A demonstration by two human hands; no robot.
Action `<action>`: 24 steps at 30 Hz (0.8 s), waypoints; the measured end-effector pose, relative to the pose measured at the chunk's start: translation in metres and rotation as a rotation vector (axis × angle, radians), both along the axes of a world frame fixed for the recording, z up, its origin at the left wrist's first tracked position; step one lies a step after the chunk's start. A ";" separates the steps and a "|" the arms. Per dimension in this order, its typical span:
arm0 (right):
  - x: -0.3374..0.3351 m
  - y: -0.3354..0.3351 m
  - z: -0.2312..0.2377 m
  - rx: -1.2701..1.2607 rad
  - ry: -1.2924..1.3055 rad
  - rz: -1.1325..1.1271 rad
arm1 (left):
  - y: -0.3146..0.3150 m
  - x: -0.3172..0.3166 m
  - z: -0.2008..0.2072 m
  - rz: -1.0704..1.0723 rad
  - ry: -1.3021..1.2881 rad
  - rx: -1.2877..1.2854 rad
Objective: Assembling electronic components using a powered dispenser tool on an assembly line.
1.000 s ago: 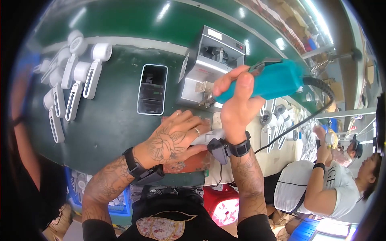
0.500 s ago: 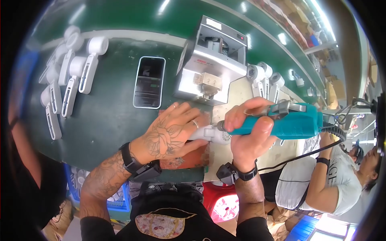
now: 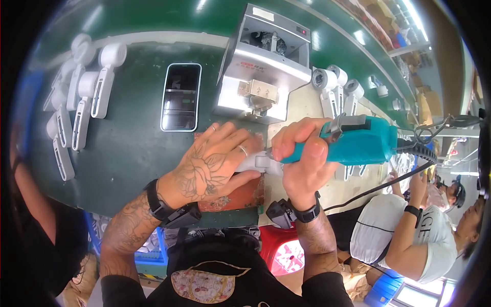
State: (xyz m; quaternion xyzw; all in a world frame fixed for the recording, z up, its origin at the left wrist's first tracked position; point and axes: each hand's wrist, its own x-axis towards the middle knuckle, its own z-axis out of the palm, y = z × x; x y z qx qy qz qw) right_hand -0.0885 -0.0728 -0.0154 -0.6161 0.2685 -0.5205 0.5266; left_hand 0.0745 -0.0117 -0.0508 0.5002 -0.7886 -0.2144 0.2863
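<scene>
Under the spread fingers of my left hand (image 3: 207, 163), a white handheld fan (image 3: 262, 162) lies pressed on a worn red-brown pad (image 3: 232, 199). Its round head is mostly covered by my right hand (image 3: 307, 169). That hand is wrapped round a teal electric screwdriver (image 3: 360, 142) held nearly level, its nose pointing left at the fan's neck beside my left fingertips. Fingers hide the bit, so I cannot tell whether it touches a screw. Just beyond my hands stands a metal screw feeder (image 3: 271, 69) with an open top bay.
A phone (image 3: 181, 97) lies on the green bench left of the feeder. Several white fans (image 3: 82, 97) rest at far left, and more (image 3: 335, 92) at right. The screwdriver's black cable (image 3: 378, 188) runs off right. A co-worker (image 3: 434, 230) sits there; another person's arm (image 3: 33, 194) shows at left.
The whole view has shifted slightly. My right hand and the screwdriver have moved a little left over the fan, covering more of its head. My left hand keeps its hold.
</scene>
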 end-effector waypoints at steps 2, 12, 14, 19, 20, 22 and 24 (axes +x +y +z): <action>0.000 0.000 0.003 -0.001 0.013 -0.015 | -0.001 0.001 0.001 -0.019 0.005 0.002; 0.024 -0.022 0.022 -0.069 -0.011 -0.083 | 0.005 0.004 -0.005 -0.010 0.021 -0.042; 0.044 -0.029 0.025 -0.150 -0.045 -0.142 | 0.008 0.004 -0.011 0.021 0.044 -0.096; 0.049 -0.041 0.007 -0.158 -0.112 -0.104 | 0.008 0.002 -0.007 -0.005 0.020 -0.080; 0.047 -0.041 0.007 -0.163 -0.089 -0.084 | 0.007 0.001 -0.007 -0.003 0.013 -0.087; 0.047 -0.035 0.009 -0.162 -0.067 -0.082 | 0.006 0.001 -0.006 -0.020 0.005 -0.088; 0.048 -0.027 0.011 -0.047 0.035 -0.111 | 0.006 0.003 -0.008 0.006 -0.009 -0.063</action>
